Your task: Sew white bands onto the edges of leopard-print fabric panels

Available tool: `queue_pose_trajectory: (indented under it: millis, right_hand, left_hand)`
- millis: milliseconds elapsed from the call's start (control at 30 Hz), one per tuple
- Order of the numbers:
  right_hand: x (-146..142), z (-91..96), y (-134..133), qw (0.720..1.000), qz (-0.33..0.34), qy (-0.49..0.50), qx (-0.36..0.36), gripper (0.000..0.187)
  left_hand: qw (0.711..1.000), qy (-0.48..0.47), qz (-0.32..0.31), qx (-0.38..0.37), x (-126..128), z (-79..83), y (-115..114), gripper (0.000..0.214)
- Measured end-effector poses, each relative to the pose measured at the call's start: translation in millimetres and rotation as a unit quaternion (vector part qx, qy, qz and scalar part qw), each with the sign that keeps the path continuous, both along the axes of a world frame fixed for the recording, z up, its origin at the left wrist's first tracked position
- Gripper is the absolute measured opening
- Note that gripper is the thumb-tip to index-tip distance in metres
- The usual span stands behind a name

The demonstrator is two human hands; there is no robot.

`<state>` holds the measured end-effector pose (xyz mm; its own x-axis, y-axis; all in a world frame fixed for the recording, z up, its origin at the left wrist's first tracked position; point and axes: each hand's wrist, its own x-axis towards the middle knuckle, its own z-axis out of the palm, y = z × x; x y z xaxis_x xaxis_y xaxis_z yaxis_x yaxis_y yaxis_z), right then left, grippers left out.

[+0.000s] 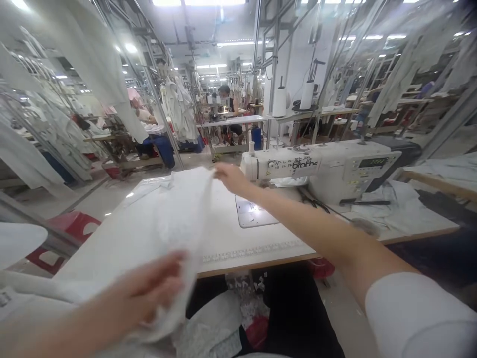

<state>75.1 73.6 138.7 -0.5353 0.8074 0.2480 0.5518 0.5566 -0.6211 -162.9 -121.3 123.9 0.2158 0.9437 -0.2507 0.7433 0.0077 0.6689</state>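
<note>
A white fabric piece [182, 204] is spread over the sewing table and hangs down past its front edge. My right hand [231, 179] reaches across the table with its fingers pinched on the far right corner of this fabric. Motion blurs my left hand [152, 288], which is at the near edge of the cloth; whether its fingers grip the cloth cannot be made out. Right of the fabric stands a white sewing machine [283, 166], its lit needle plate [255, 211] partly behind my right forearm.
A measuring tape strip [253, 251] runs along the table's front edge. More pale cloth [395, 204] lies behind the machine at right. Thread cones [279, 102] stand beyond it. A red stool [74, 228] is at left. Another person [233, 107] sits at a machine farther back.
</note>
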Motion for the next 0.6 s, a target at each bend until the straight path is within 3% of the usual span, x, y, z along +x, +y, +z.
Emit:
queue_pose_trajectory:
  millis: [33,67,133,267,367,433,500,567,600]
  right_hand:
    - [7,-18.5,-1,1.0,0.001,-0.01,-0.002,0.032]
    - [15,-39.1,-6,1.0,0.007,-0.021,-0.006,0.035]
    - [35,-79.7,-23,0.998,0.023,-0.047,-0.018,0.043]
    - [82,-133.5,-96,0.997,0.037,-0.071,-0.01,0.047]
    - [109,-158.8,-161,0.992,0.12,-0.034,0.003,0.037]
    - [112,-178.3,-188,0.987,0.148,-0.011,-0.056,0.03]
    - [100,-200.6,-193,0.988,0.029,0.052,-0.146,0.027]
    - [72,-222.3,-182,0.96,-0.077,0.135,-0.233,0.043]
    - [56,-231.6,-173,0.945,-0.086,0.162,-0.269,0.053]
  left_hand:
    - [0.997,-0.022,-0.046,-0.064,23,-17.9,8,0.048]
    - [0.997,-0.021,-0.053,-0.051,42,-35.4,20,0.047]
    - [0.994,0.071,-0.031,0.079,66,-66.4,56,0.045]
    - [0.978,0.159,0.002,0.134,72,-107.5,119,0.052]
    - [0.971,0.201,-0.003,0.13,70,-123.7,133,0.057]
    - [0.968,0.215,-0.013,0.126,73,-129.0,133,0.058]
    - [0.966,0.224,-0.023,0.128,76,-130.9,134,0.058]
    - [0.963,0.228,-0.043,0.137,79,-130.2,139,0.057]
    - [0.962,0.228,-0.055,0.143,79,-129.2,142,0.056]
